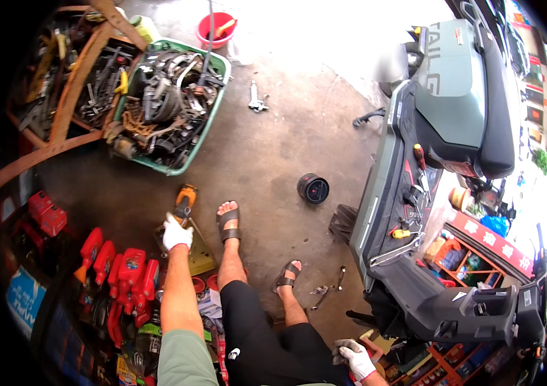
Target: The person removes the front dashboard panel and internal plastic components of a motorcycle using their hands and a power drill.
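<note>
My left hand [176, 233], in a white glove, reaches over an olive tray [201, 257] beside a yellow-and-black tool [185, 199], its fingers partly extended; whether it touches the tool is unclear. My right hand [354, 357], gloved white and grey, is low at the right by my thigh, fingers curled; what they hold, if anything, I cannot make out. Red tool cases [130, 273] crowd the lower left, beside my left arm.
A green-grey scooter [450, 116] fills the right, tools on its footboard. A black tub [313, 188] and loose wrenches [320, 296] lie on the floor [289, 135]. A green crate [193, 145] of metal parts and wooden tool racks [67, 96] stand upper left, a red bucket [206, 40] behind.
</note>
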`<state>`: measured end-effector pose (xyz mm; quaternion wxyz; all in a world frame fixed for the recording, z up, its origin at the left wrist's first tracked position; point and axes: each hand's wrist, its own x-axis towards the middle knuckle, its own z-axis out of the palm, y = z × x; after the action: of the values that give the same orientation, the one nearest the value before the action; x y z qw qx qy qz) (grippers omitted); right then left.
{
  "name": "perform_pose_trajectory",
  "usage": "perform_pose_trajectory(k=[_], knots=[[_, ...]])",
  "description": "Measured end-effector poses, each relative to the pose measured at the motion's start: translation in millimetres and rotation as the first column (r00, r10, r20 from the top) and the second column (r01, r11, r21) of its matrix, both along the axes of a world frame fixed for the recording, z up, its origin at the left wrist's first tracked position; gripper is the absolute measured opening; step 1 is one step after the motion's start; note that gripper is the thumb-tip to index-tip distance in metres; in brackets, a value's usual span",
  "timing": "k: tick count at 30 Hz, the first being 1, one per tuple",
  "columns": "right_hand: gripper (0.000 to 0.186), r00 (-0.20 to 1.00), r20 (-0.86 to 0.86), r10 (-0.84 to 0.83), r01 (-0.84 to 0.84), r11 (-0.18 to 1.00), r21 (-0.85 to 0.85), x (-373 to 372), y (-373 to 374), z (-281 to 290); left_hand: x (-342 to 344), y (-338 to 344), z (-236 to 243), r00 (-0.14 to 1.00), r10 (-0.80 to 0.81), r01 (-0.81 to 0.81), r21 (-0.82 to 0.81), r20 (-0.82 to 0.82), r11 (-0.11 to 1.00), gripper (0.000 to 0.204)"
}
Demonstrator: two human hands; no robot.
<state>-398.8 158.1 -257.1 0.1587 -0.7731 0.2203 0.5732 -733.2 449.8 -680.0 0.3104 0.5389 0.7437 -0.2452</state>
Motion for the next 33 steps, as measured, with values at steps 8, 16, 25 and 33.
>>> perform_pose_trajectory(k=[8,16,25,33], knots=[[0.028,0.999,-0.030,0.042,-0.042,0.999,0.029,16.3,-9.5,-9.1,5.5,31.9,8.3,0.998,-0.065,0.066,-0.051,0.023,0.997,0.051],[0.033,0.716,0.315,0.624,-0.684,0.717,0.135,16.4,41.5,32.2,70.0,66.5,209.1,0.801,-0.474,0.523,-0.041,0.366,0.851,0.048],[0.057,0.019,0.771,0.636,-0.999,-0.026,0.047,5.0,134.6,132.9,152.9,64.3,534.7,0.099,-0.674,0.862,0.275,0.732,0.425,0.054],[0.045,0.642,0.284,0.712,-0.671,0.343,0.657,23.5,84.3,191.4,220.8,-4.7,687.0,-0.087,-0.714,0.918,0.334,0.695,0.213,0.059]])
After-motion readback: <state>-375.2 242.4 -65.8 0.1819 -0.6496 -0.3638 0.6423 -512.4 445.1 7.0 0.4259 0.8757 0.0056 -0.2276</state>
